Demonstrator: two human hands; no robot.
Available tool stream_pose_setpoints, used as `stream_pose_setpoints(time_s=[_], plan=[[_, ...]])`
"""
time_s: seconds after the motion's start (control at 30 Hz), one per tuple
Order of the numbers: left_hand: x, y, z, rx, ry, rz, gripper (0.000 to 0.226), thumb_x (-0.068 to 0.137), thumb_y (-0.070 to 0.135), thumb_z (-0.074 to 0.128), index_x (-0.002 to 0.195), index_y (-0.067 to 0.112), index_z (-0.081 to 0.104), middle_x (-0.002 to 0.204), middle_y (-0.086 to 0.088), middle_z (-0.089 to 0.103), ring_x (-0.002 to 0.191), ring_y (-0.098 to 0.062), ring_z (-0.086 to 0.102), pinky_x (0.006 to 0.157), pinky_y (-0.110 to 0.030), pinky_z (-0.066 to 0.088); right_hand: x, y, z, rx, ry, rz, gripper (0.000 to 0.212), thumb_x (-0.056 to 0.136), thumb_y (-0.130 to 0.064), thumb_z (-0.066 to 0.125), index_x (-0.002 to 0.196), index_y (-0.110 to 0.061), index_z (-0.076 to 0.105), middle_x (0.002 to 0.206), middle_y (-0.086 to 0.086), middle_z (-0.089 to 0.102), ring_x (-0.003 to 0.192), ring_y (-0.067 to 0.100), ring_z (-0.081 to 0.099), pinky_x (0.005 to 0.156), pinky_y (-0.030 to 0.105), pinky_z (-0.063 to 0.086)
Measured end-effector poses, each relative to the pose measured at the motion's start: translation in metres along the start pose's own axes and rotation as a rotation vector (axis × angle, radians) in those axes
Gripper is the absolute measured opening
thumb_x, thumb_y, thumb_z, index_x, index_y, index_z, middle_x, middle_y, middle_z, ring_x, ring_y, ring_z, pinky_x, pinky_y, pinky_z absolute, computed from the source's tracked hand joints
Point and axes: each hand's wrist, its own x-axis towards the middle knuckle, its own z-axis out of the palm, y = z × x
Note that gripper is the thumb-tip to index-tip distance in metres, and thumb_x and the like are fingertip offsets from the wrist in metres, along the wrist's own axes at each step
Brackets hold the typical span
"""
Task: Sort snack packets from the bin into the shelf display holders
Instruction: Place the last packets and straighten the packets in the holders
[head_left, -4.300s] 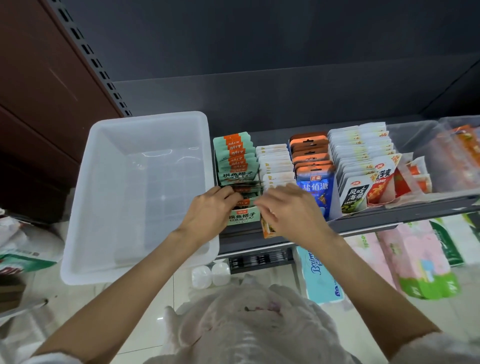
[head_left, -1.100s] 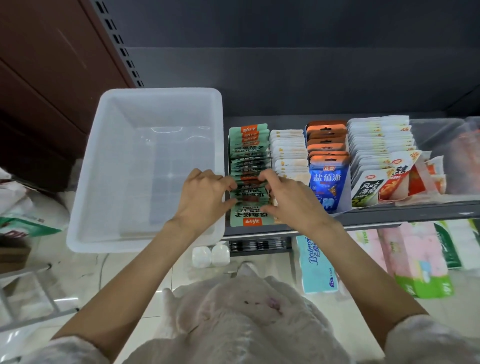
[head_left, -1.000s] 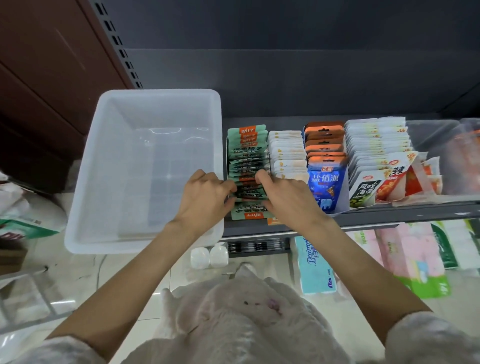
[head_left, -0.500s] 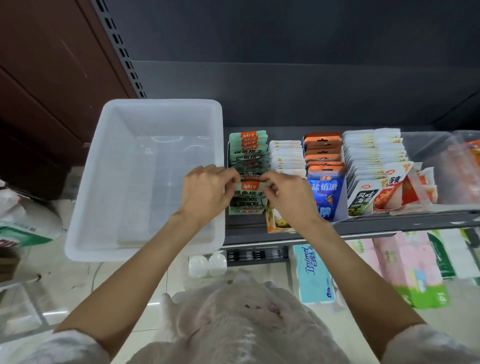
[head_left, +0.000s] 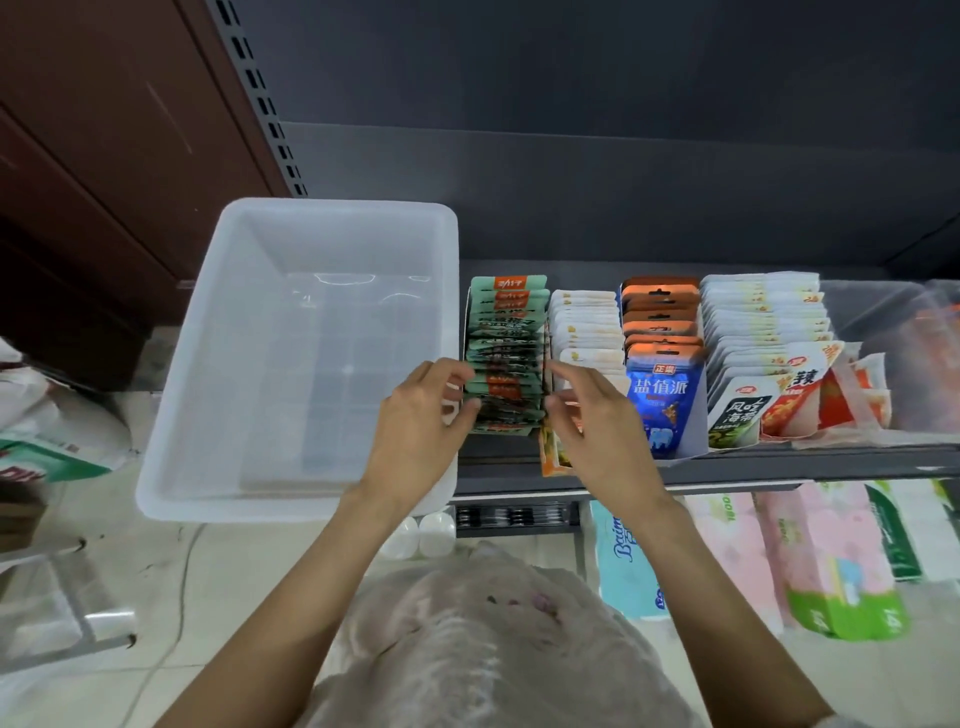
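Note:
A row of green snack packets with orange labels (head_left: 506, 343) stands in the leftmost shelf holder. My left hand (head_left: 421, 415) presses its curled fingers against the left edge of the front green packets. On the right edge my right hand (head_left: 597, 415) pinches the same packets. The white plastic bin (head_left: 296, 208) sits to the left of the row with nothing in it. Further right stand rows of white packets (head_left: 587, 322), orange and blue packets (head_left: 662, 395) and white seaweed packets (head_left: 763, 322). An orange packet (head_left: 551, 460) lies at the shelf front under my right hand.
The dark shelf edge (head_left: 753, 467) runs along the front. A clear holder (head_left: 909, 338) with red packets (head_left: 795, 410) is at the far right. Tissue packs (head_left: 831, 571) fill the shelf below. Bags (head_left: 47, 441) lie on the floor at left.
The front green packets, which leaned flat towards me a second ago, now stand closer against the row. Both hands have stayed at their sides and moved slightly back.

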Motion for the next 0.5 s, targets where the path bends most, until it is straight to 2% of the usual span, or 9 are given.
stream_pose_setpoints(time_s=[0.1, 0.2, 0.27, 0.37, 0.4, 0.47, 0.5], plan=[[-0.016, 0.012, 0.001, -0.085, -0.018, -0.131, 0.034, 0.094, 0.019, 0.055, 0.128, 0.016, 0.054, 0.121, 0.000, 0.058, 0.101, -0.009, 0.060, 0.091, -0.026, 0.049, -0.017, -0.002, 0.006, 0.096, 0.051, 0.060, 0.052, 0.085, 0.005, 0.051, 0.134, -0.011, 0.049, 0.119, 0.007, 0.061, 0.098, 0.019, 0.063, 0.087, 0.031, 0.050], [-0.026, 0.019, 0.005, -0.201, -0.085, -0.220, 0.044, 0.097, 0.023, 0.048, 0.141, 0.020, 0.040, 0.137, 0.007, 0.047, 0.122, -0.005, 0.046, 0.103, -0.019, 0.034, -0.027, -0.006, 0.019, 0.073, -0.094, 0.115, 0.066, 0.085, -0.001, 0.057, 0.146, -0.011, 0.031, 0.134, 0.010, 0.050, 0.115, 0.025, 0.055, 0.097, 0.030, 0.042], [-0.029, 0.024, 0.008, -0.255, -0.147, -0.243, 0.050, 0.097, 0.019, 0.048, 0.145, 0.021, 0.033, 0.143, 0.009, 0.040, 0.130, -0.005, 0.038, 0.106, -0.016, 0.028, -0.025, -0.011, 0.025, 0.049, -0.123, 0.124, 0.071, 0.088, -0.008, 0.058, 0.148, -0.009, 0.020, 0.141, 0.011, 0.045, 0.122, 0.027, 0.048, 0.095, 0.027, 0.038], [-0.028, 0.026, 0.013, -0.179, -0.198, -0.210, 0.060, 0.092, 0.007, 0.050, 0.146, 0.017, 0.028, 0.141, 0.008, 0.038, 0.131, -0.009, 0.035, 0.098, -0.001, 0.020, -0.015, -0.018, 0.028, -0.085, -0.081, 0.039, 0.074, 0.089, -0.007, 0.057, 0.150, -0.011, 0.016, 0.141, 0.015, 0.042, 0.122, 0.032, 0.046, 0.095, 0.036, 0.042], [-0.026, 0.024, 0.015, -0.089, -0.185, -0.169, 0.063, 0.089, 0.002, 0.052, 0.146, 0.014, 0.029, 0.141, 0.003, 0.041, 0.129, -0.014, 0.038, 0.098, -0.001, 0.022, -0.010, -0.018, 0.029, -0.172, -0.093, 0.016, 0.074, 0.089, -0.007, 0.056, 0.151, -0.014, 0.016, 0.142, 0.016, 0.039, 0.122, 0.033, 0.045, 0.094, 0.039, 0.043], [-0.020, 0.016, 0.018, 0.128, -0.128, -0.058, 0.063, 0.081, -0.005, 0.056, 0.141, 0.007, 0.039, 0.135, -0.009, 0.050, 0.120, -0.026, 0.049, 0.098, -0.020, 0.035, 0.004, -0.018, 0.028, -0.330, -0.133, 0.008, 0.072, 0.090, -0.008, 0.055, 0.150, -0.020, 0.017, 0.140, 0.016, 0.039, 0.117, 0.034, 0.049, 0.087, 0.041, 0.047], [-0.016, 0.011, 0.020, 0.188, -0.093, -0.007, 0.059, 0.078, -0.008, 0.058, 0.134, 0.005, 0.048, 0.125, -0.012, 0.057, 0.110, -0.029, 0.056, 0.093, -0.028, 0.042, 0.010, -0.018, 0.027, -0.388, -0.138, -0.010, 0.069, 0.090, -0.007, 0.055, 0.148, -0.021, 0.021, 0.132, 0.016, 0.045, 0.110, 0.034, 0.053, 0.082, 0.040, 0.048]])
